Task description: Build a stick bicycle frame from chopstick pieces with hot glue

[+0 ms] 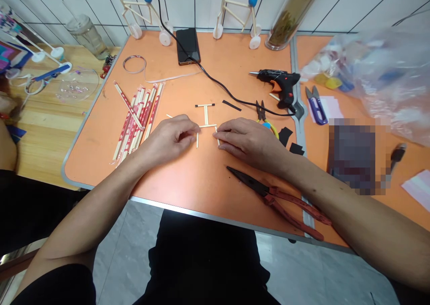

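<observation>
Short pale wooden sticks lie in a small frame on the orange table, with a black-tipped bar at its far end and a crossbar at its near end. My left hand rests at the crossbar's left end, thumb and index finger closed at a short wooden stick that points toward me. On the other side, my right hand has its fingertips closed on a second short wooden stick below the crossbar's right end. Its fingers partly cover that stick.
Wrapped chopsticks lie left. Large red-handled pliers sit beneath my right forearm. A glue gun, its cable crossing the table, small pliers and snips lie right. A phone and wheeled stick models are at the back.
</observation>
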Demonstrator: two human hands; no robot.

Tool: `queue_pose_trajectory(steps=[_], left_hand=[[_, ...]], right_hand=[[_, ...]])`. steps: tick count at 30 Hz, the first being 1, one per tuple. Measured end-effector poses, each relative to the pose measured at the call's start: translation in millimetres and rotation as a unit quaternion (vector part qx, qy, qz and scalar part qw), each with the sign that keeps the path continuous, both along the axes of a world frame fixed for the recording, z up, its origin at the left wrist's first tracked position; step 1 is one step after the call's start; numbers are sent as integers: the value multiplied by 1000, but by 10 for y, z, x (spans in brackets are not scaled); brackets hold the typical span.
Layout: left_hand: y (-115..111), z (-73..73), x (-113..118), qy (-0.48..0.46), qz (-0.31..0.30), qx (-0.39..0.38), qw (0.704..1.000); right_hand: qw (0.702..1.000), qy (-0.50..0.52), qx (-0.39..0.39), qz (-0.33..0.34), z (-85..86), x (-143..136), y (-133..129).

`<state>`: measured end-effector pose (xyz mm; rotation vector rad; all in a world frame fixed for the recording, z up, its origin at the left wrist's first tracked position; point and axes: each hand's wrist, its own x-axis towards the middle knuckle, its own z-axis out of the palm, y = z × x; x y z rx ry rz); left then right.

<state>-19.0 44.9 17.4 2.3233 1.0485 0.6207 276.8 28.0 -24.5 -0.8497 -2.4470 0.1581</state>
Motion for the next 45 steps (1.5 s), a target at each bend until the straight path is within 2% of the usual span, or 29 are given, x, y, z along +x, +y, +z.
queue_pose_trajectory(steps=[5,12,21,45], left_hand=[[53,-31,7,21,64,34,997],[98,-126,17,40,64,26,997],[96,-135,38,37,64,31,997],[100,-137,58,41,58,42,997]], right_hand=[[999,35,-3,2,11,-5,-3],[996,67,10,-65,-65,-42,26],[995,53,-5,-79,-134,-68,83],[995,44,-16,-89,-137,-92,97]])
